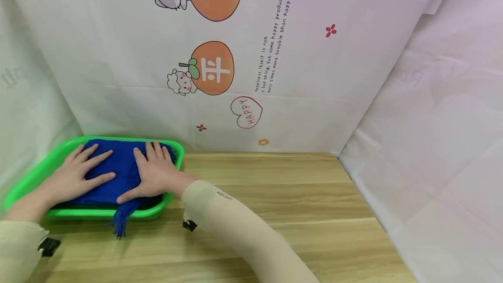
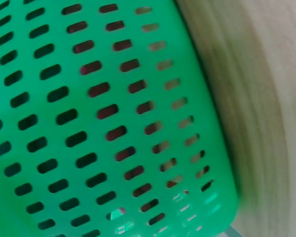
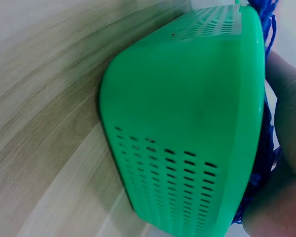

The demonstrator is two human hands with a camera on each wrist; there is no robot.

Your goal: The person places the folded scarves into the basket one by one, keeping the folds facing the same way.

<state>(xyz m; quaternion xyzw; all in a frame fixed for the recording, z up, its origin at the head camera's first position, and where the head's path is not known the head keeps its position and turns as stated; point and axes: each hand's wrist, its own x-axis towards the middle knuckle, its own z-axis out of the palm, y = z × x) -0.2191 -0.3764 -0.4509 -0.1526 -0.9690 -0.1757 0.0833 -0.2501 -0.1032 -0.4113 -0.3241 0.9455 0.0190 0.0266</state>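
A blue fringed scarf (image 1: 122,163) lies folded in a green plastic basket (image 1: 86,213) at the left of the table. On its left part rests my left hand (image 1: 74,176), palm down with fingers spread. My right hand (image 1: 157,173) presses on the scarf's right part, fingers extended and thumb apart. Some of the fringe (image 1: 121,217) hangs over the basket's front rim. In the left wrist view only the slotted wall of the basket (image 2: 209,133) shows, with no hand. The right wrist view has the basket (image 3: 172,89), blue strands (image 3: 270,29) and part of my right hand (image 3: 291,133).
The basket stands on a wood-grain table (image 1: 298,213), close to the back wall. A white printed sheet (image 1: 314,77) covers that wall. More white sheeting (image 1: 444,134) rises along the right side and the left side.
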